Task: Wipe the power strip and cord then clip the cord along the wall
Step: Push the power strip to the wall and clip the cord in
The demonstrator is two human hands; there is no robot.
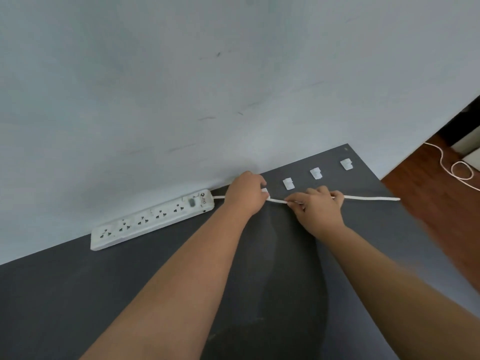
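Observation:
A white power strip (pixel 153 219) lies on the dark grey table (pixel 78 294) against the pale wall. Its white cord (pixel 368 198) runs right from the strip's end across the table and off the right edge. My left hand (pixel 246 194) is closed over the cord just right of the strip, where a small white clip (pixel 265 190) shows at its fingertips. My right hand (pixel 315 206) pinches the cord a little further right. Three white cord clips (pixel 288 183), (pixel 316 173), (pixel 346 164) sit in a row on the table beyond my hands.
The pale wall (pixel 207 87) rises right behind the table. To the right, the table ends and a wooden floor (pixel 428 193) lies below, with the cord looping on it (pixel 459 172).

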